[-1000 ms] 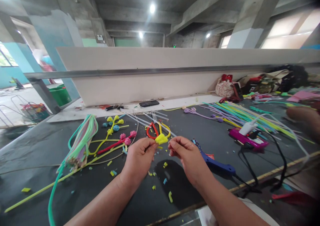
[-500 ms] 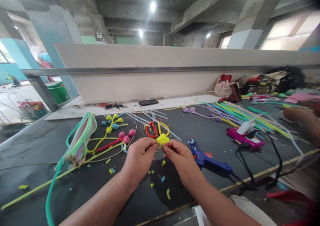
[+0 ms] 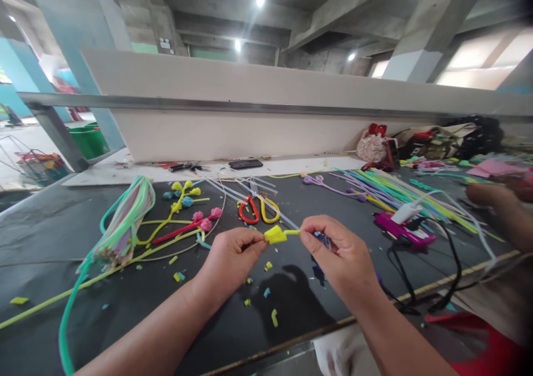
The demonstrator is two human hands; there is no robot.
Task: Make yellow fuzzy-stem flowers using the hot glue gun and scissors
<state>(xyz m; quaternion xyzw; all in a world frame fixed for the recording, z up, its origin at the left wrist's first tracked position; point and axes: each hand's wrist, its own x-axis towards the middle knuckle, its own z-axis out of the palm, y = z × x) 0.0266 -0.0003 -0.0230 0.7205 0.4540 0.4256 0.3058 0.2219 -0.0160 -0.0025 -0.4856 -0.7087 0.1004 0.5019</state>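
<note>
A folded yellow pipe cleaner (image 3: pixel 275 234) is held over the table, its bulky bundle at the left and a thin length running out to the right. My left hand (image 3: pixel 229 260) pinches the bundle's left end between thumb and fingers. The tip of the thin length is in the closed fingers of my right hand (image 3: pixel 342 254). Just beyond lie scissors (image 3: pixel 249 212) with one red and one yellow handle. Behind my right hand a blue glue gun (image 3: pixel 318 266) is mostly hidden. Yellow and blue scraps (image 3: pixel 266 292) are scattered below my hands.
To the left lies a bundle of green and pink pipe cleaners (image 3: pixel 132 215), beside budded stems (image 3: pixel 177 201). A magenta power strip (image 3: pixel 406 231) with cords is at the right, near loose coloured pipe cleaners (image 3: pixel 387 187). Another person's hand (image 3: pixel 485 195) appears at the far right.
My right hand has moved right, away from my left hand, and a thin yellow length now stretches between the bundle and my right fingers. The glue gun has become mostly covered.
</note>
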